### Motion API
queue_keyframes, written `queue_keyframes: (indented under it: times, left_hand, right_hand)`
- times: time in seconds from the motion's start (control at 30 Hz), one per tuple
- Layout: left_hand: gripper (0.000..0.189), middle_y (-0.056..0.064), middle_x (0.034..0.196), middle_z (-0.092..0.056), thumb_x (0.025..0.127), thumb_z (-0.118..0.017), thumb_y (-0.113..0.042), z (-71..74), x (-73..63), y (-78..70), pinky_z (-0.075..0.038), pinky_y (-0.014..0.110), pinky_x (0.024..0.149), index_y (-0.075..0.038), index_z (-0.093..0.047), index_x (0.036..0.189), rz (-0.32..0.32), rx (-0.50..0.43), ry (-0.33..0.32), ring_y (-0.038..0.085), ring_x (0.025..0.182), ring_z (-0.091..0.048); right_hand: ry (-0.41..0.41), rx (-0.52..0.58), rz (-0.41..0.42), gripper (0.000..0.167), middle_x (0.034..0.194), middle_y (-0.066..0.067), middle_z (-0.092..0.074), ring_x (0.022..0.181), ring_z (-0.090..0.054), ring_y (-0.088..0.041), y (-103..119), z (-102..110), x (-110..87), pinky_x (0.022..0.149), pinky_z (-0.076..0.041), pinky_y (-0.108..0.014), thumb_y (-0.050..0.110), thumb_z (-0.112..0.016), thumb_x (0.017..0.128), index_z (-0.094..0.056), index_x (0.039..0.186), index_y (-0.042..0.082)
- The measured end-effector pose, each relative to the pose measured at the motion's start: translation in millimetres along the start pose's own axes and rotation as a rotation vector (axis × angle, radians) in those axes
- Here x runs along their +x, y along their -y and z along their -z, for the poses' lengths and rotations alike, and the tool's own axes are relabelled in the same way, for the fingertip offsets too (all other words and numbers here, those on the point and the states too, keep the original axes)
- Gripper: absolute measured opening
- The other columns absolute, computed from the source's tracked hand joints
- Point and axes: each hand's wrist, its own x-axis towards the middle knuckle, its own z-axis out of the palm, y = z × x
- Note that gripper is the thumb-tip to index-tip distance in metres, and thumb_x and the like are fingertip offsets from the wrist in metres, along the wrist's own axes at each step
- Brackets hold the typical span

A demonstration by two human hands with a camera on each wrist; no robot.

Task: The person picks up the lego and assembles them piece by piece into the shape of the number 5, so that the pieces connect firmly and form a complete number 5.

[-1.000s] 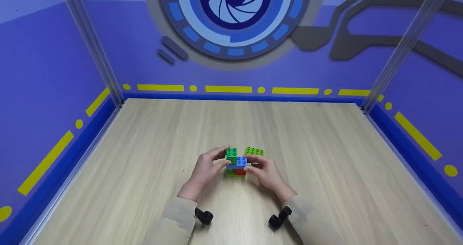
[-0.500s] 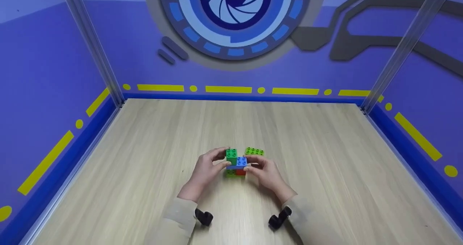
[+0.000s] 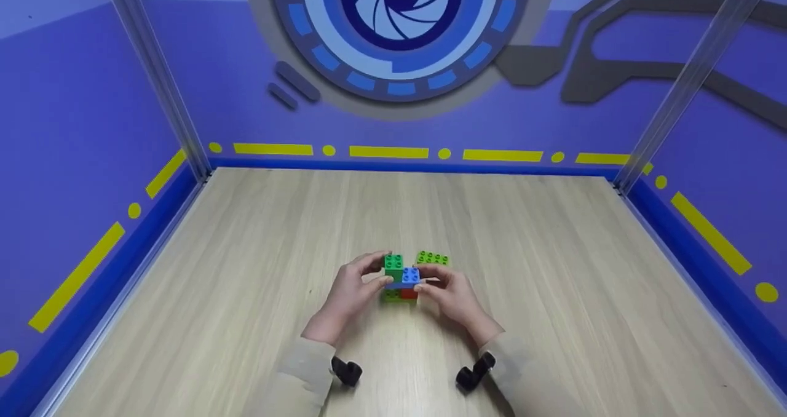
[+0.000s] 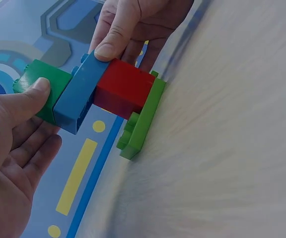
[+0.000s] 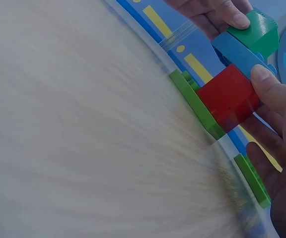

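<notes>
A small stack of toy building bricks stands on the table between the hands. Its base is a flat lime green brick [image 4: 145,121], with a red brick [image 4: 124,87] on one end. Across the red one lies a blue brick [image 3: 411,275], jutting out to the left. A green brick [image 3: 393,267] sits on the blue brick's left half, seemingly flush. My left hand [image 3: 355,285] pinches the green brick between thumb and fingers. My right hand [image 3: 452,291] pinches the blue brick's right end, thumb on its near side; those fingers are partly hidden behind it.
A second flat lime green brick [image 3: 433,258] lies on the wooden table [image 3: 295,232] just behind the right hand. Purple-blue printed walls [image 3: 393,128] close in the back and both sides. Black devices [image 3: 347,371] are strapped at the wrists.
The green brick has shifted down very slightly onto the blue brick, the left fingers moving with it. The right hand and the loose lime green brick look unmoved.
</notes>
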Motion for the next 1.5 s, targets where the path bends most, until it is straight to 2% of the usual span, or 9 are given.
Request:
queue_keyframes:
  times: [0.23,0.6,0.8,1.13,1.27,1.5]
  left_hand:
    - [0.048,0.011,0.136,-0.067,0.095,-0.074,-0.014,-2.8,-2.3,0.8,-0.053,0.047,0.109,-0.005,-0.061,0.140,0.010,-0.011,-0.015,0.029,0.123,-0.067]
    - [0.047,0.009,0.135,-0.068,0.094,-0.074,-0.014,-5.4,-4.6,3.5,-0.053,0.044,0.109,-0.007,-0.062,0.139,-0.021,-0.001,-0.045,0.027,0.124,-0.067]
    - [0.046,0.008,0.135,-0.068,0.095,-0.074,-0.016,-5.2,-4.1,2.0,-0.053,0.044,0.109,-0.011,-0.063,0.139,0.004,-0.007,-0.042,0.027,0.125,-0.067]
    - [0.045,0.010,0.135,-0.068,0.094,-0.074,-0.014,-5.1,-2.6,1.2,-0.052,0.049,0.111,-0.008,-0.064,0.137,0.054,-0.049,-0.032,0.029,0.125,-0.066]
    - [0.047,0.013,0.137,-0.067,0.093,-0.075,-0.011,-7.5,-3.6,5.1,-0.051,0.046,0.111,-0.005,-0.063,0.138,0.051,-0.099,-0.051,0.030,0.126,-0.066]
    - [0.047,0.018,0.137,-0.066,0.093,-0.075,-0.007,-12.5,-4.4,12.3,-0.052,0.040,0.111,0.000,-0.062,0.138,0.077,-0.247,-0.088,0.034,0.127,-0.065]
  right_hand:
    - [-0.012,-0.006,0.011,0.038,0.119,-0.018,-0.074,0.113,-0.070,-0.030,0,-1,0.0,0.100,-0.059,-0.040,0.012,-0.077,0.091,-0.070,0.128,0.003]
    - [-0.023,-0.003,-0.015,0.037,0.119,-0.016,-0.074,0.113,-0.070,-0.028,1,-1,-0.6,0.100,-0.059,-0.041,0.011,-0.078,0.091,-0.071,0.127,0.004]
    - [-0.014,-0.014,-0.018,0.037,0.118,-0.015,-0.075,0.112,-0.070,-0.026,3,-1,0.1,0.100,-0.059,-0.038,0.014,-0.078,0.091,-0.071,0.126,0.005]
    - [-0.017,-0.005,-0.013,0.037,0.118,-0.015,-0.075,0.113,-0.070,-0.028,2,0,-0.6,0.100,-0.059,-0.038,0.014,-0.079,0.090,-0.071,0.126,0.005]
    - [-0.019,-0.011,-0.007,0.038,0.119,-0.016,-0.075,0.114,-0.070,-0.029,-1,-1,0.1,0.101,-0.059,-0.039,0.015,-0.078,0.091,-0.071,0.127,0.004]
    - [-0.017,-0.033,-0.014,0.039,0.121,-0.014,-0.074,0.113,-0.070,-0.026,-3,0,0.0,0.101,-0.059,-0.036,0.020,-0.078,0.092,-0.070,0.128,0.006]
